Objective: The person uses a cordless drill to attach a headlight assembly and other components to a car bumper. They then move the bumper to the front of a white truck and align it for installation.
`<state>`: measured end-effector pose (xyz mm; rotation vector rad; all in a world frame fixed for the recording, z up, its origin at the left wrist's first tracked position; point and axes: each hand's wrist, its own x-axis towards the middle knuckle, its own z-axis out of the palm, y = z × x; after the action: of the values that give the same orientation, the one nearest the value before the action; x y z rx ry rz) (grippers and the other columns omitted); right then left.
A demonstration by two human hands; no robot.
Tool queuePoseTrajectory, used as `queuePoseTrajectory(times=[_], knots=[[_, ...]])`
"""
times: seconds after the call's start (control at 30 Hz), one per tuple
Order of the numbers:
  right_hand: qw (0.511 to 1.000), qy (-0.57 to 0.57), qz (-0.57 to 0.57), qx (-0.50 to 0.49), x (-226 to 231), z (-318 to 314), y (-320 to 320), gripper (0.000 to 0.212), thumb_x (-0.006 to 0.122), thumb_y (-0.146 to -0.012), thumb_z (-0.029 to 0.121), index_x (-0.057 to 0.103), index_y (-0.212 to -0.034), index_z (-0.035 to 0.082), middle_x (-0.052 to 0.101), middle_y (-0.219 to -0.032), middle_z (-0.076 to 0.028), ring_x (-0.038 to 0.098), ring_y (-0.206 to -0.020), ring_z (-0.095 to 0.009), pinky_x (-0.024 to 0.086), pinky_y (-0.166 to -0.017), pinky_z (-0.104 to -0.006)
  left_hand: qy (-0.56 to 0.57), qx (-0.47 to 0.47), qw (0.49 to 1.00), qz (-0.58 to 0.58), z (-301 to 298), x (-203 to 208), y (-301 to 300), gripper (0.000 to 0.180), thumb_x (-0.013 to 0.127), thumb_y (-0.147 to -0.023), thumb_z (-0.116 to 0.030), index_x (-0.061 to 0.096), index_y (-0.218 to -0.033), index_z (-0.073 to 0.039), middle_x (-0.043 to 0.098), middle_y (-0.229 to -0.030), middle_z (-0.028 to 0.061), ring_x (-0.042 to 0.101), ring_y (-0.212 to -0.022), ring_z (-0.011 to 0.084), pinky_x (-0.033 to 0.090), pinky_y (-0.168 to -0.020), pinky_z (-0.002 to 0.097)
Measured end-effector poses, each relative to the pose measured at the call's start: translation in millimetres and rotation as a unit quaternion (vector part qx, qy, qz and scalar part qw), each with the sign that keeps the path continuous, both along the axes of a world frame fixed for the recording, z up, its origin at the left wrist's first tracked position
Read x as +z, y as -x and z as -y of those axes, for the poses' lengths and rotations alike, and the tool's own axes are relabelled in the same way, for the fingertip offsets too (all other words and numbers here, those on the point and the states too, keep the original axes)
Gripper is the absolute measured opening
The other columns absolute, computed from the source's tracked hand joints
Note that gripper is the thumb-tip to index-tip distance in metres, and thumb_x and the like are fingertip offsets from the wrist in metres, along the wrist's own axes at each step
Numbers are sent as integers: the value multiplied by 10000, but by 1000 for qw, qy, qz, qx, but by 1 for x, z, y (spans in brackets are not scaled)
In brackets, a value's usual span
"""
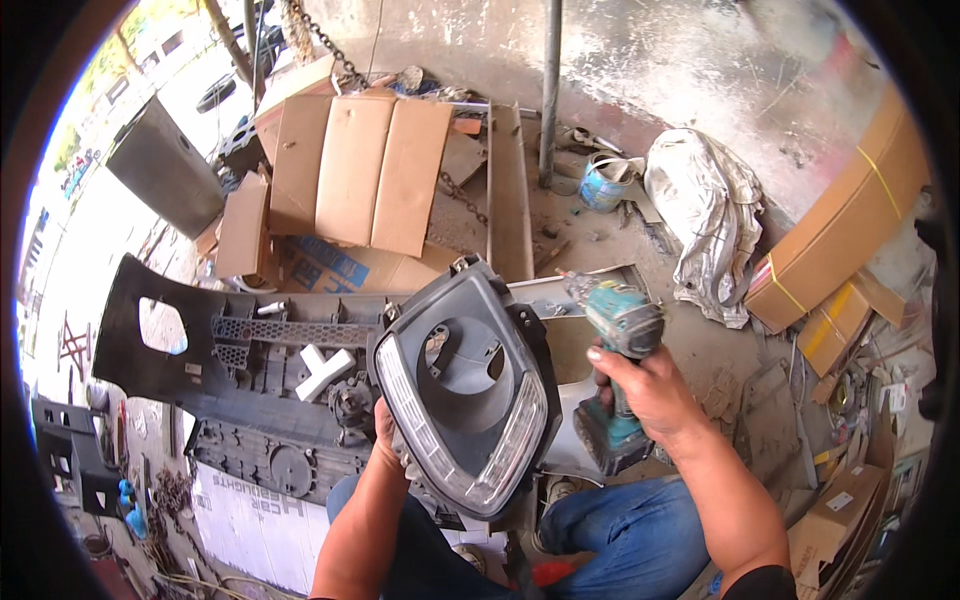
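My left hand (386, 432) is closed on the left edge of a fog light bezel (470, 405). This bezel is dark plastic with a round hole in its middle and clear light strips in a V along its sides. It is held up in front of my knees, and part of the hand is hidden behind it. To its right, my right hand (645, 395) grips a teal and black cordless drill (620, 315) by the handle, bit pointing up and left, apart from the bezel. Behind the bezel lies a black car bumper (130, 325), ribbed side up, with a white cross-shaped piece (325, 374) on it.
Flattened cardboard boxes (360, 170) lie beyond the bumper. A metal pole (550, 90) stands near the wall. Close by are a blue can (603, 185) and a pale crumpled cloth (700, 210). Long cartons (835, 225) lean at the right. A grey bin (168, 165) tilts at the far left.
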<state>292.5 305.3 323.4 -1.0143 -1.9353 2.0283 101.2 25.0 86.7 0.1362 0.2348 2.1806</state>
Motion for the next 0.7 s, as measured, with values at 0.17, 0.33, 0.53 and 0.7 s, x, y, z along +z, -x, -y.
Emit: queuePoseTrajectory(times=[0.17, 0.33, 0.53, 0.7], knots=[[998, 60, -32, -10, -11, 11, 15, 225, 774, -1009, 271, 700, -1120, 90, 687, -917, -27, 622, -724, -114, 521, -635, -312, 95, 22, 994, -47, -6, 5, -11, 752, 706, -1004, -489, 513, -1623, -107, 607, -1574, 114, 590, -1433, 303, 424, -1256, 497], [977, 210, -26, -12, -21, 8, 28, 142, 769, -937, 180, 710, -1034, 94, 666, -915, 3, 629, -795, -125, 506, -710, -323, 113, -9, 993, -6, -13, 15, -10, 690, 697, -1018, -474, 541, -1577, -101, 628, -1510, 108, 610, -1376, 289, 447, -1215, 476], [941, 332, -63, -6, -33, 9, 39, 265, 718, -863, 71, 705, -1125, 110, 701, -990, -40, 682, -911, -198, 547, -836, -353, 115, -30, 993, 22, -18, 17, -11, 618, 687, -1035, -457, 575, -1521, -93, 652, -1434, 102, 634, -1307, 273, 474, -1166, 450], [941, 336, -50, 2, -31, 7, 37, 473, 668, -826, 63, 696, -1297, 33, 762, -1194, -119, 731, -1103, -280, 550, -1055, -420, 119, -37, 991, 39, -18, 21, -16, 561, 678, -1049, -443, 603, -1475, -87, 673, -1371, 96, 654, -1250, 259, 497, -1126, 429]])
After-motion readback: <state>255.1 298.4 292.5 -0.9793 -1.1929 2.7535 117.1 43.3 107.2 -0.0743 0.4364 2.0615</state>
